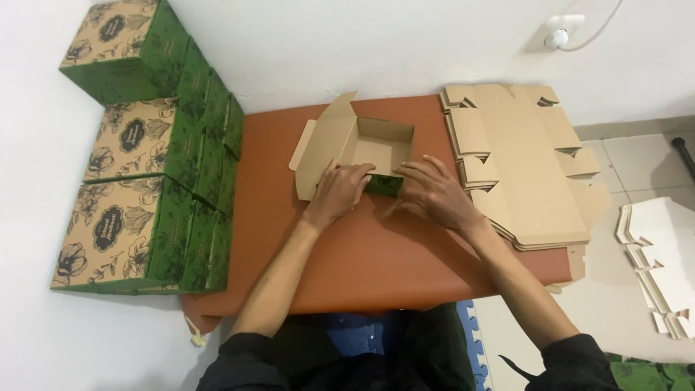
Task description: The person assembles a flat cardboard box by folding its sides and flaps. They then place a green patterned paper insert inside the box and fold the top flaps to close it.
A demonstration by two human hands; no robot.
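Cardboard box (376, 148), half folded, sits on the orange-brown mat (362, 253) just ahead of the person, its brown inside open to the camera, its lid flap leaning away to the left and its green printed front wall facing the body. The left hand (339, 190) lies flat over the near left corner, fingers pressed together on the front wall's top edge, not closed around anything; the right hand (434, 192) rests with fingers spread on the near right part, fingertips touching the green wall, likewise pressing rather than gripping. The step in hand appears to be seating that front wall, and it would go best with both palms pushing evenly along the fold so the wall stands square; uneven pressure could crease the thin board or leave a side tab outside the wall. Whether the tabs under the hands are already tucked cannot be told, since the fingers hide them. Just beyond the right hand, to its outer side, lies a stack of flat box blanks (517, 166), close enough to brush with the wrist. Well out past the left hand, finished green floral boxes (145, 159) stand piled against the wall. Farther right of the blanks, white flat blanks (662, 268) lie on the floor.
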